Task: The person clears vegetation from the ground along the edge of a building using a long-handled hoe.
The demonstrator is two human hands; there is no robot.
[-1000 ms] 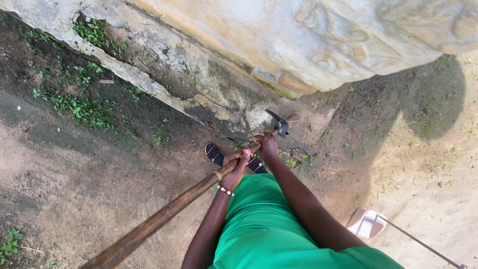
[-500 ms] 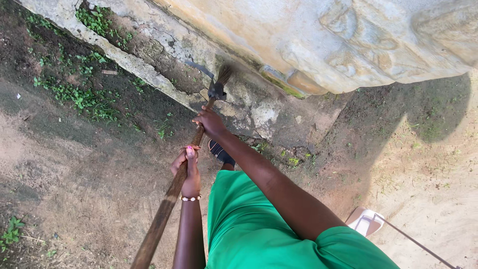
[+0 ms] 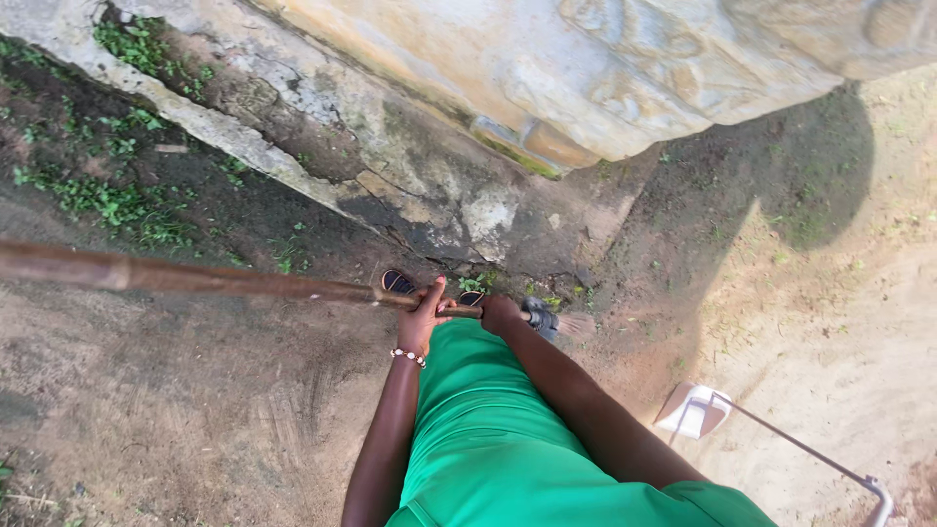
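Both hands are closed around a long wooden handle (image 3: 195, 280) that lies almost level across the left half of the frame, from the left edge to just below the middle. The left hand (image 3: 426, 317), with a beaded bracelet (image 3: 409, 356) at the wrist, has its grip wrapped over the shaft, fingers curled on top. The right hand (image 3: 500, 314) sits just beside it toward the right, its grip shut tight on the same shaft close to the tool's head. That head (image 3: 551, 321) is a dark metal piece, blurred, just right of the right hand and low over the dirt. A dark sandal (image 3: 395, 282) shows just above the handle, and a green garment (image 3: 498, 439) fills the lower middle. A cracked concrete ledge (image 3: 322, 137) runs diagonally across the upper left with green weeds (image 3: 107, 195) beside it, and a pale wall (image 3: 605, 68) spans the top. A white tray-shaped thing on a thin metal rod (image 3: 695, 410) lies on the sandy ground at lower right.
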